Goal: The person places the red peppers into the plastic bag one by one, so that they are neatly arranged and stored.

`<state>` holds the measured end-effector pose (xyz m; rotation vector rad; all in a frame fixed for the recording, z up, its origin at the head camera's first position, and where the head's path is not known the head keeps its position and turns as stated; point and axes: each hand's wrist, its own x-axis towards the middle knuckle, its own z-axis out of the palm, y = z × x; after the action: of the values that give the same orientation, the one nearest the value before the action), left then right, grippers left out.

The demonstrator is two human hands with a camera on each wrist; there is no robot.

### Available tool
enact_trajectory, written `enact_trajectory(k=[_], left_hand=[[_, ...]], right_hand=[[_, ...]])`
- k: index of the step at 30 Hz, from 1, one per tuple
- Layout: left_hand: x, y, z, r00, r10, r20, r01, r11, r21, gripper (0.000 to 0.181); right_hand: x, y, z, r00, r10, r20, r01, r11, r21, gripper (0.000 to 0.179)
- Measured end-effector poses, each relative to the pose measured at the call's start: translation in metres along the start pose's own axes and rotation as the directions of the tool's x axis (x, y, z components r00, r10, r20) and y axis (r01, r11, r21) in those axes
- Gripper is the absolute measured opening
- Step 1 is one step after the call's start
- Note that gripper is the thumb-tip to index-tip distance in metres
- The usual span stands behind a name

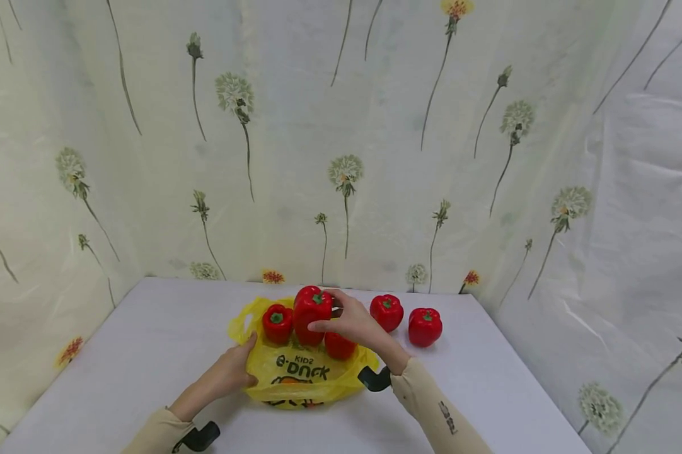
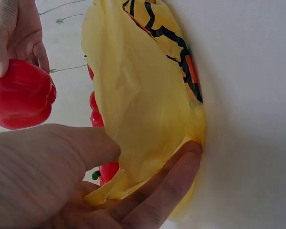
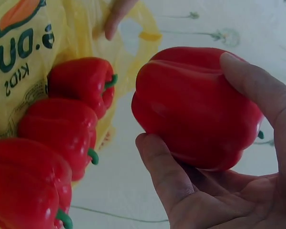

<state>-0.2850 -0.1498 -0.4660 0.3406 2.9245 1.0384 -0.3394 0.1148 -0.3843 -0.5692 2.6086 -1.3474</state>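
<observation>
My right hand (image 1: 349, 318) grips a red bell pepper (image 3: 195, 105) between thumb and fingers, held above a yellow plastic bag (image 1: 301, 375) printed with a duck logo. Three more bell peppers lie in the bag's mouth: one at the left (image 1: 277, 324), one at the right (image 1: 339, 346), and a middle one (image 3: 62, 131) mostly behind the held pepper in the head view. At the bag's left side, my left hand (image 1: 233, 369) pinches its edge, thumb on the inner side and fingers (image 2: 169, 191) outside.
Two loose red bell peppers, one farther back (image 1: 386, 313) and one farther right (image 1: 425, 326), sit on the white table (image 1: 131, 353) right of the bag. A flower-printed curtain (image 1: 295, 157) hangs behind the table and along both sides.
</observation>
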Motion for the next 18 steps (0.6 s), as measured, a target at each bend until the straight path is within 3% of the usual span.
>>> enact_trajectory(k=[6,18], left_hand=[[0.000,-0.001,0.000,1.000,-0.002,-0.003,0.002,1.000,0.003,0.093],[0.000,0.000,-0.001,1.000,-0.002,-0.008,0.002,1.000,0.030,0.092]], right_hand=[[0.009,0.000,0.020,0.998,0.058,0.031,-0.056,0.997,-0.053,0.082],[0.022,0.003,0.055,0.996,0.025,0.086,-0.015,0.993,-0.115,0.076]])
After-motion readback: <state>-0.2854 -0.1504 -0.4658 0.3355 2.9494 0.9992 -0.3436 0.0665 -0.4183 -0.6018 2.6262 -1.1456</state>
